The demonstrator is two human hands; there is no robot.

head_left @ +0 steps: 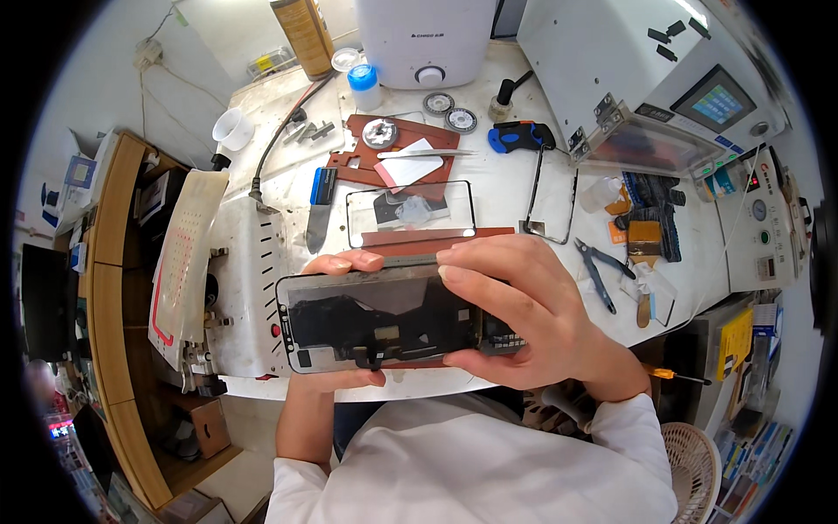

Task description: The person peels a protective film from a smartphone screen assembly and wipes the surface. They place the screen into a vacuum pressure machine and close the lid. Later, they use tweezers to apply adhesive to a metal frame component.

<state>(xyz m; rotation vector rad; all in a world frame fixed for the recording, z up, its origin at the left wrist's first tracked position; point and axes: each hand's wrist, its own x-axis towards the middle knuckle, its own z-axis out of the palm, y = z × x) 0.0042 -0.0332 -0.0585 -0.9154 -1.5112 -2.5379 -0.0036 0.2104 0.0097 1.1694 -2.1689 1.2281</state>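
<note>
A phone screen assembly (384,323) is held level above the front of the workbench, its dark back with a flex cable and small metal parts facing me. My left hand (336,381) grips it from behind on the left part, fingertips over the far edge and thumb at the near edge. Round its right end closes my right hand (532,301), fingers along the far edge and thumb below. Just beyond lies a black-rimmed glass panel (410,218) on a reddish-brown mat (349,170). Part of the screen's right end is hidden by my right hand.
At left stands a white machine with a raised lid (188,271). Nearby are a blue-handled scraper (321,196), tweezers (423,154), a thin black frame (572,196), pliers (598,275), and a brush (644,240). A white machine with a screen (646,87) occupies the back right.
</note>
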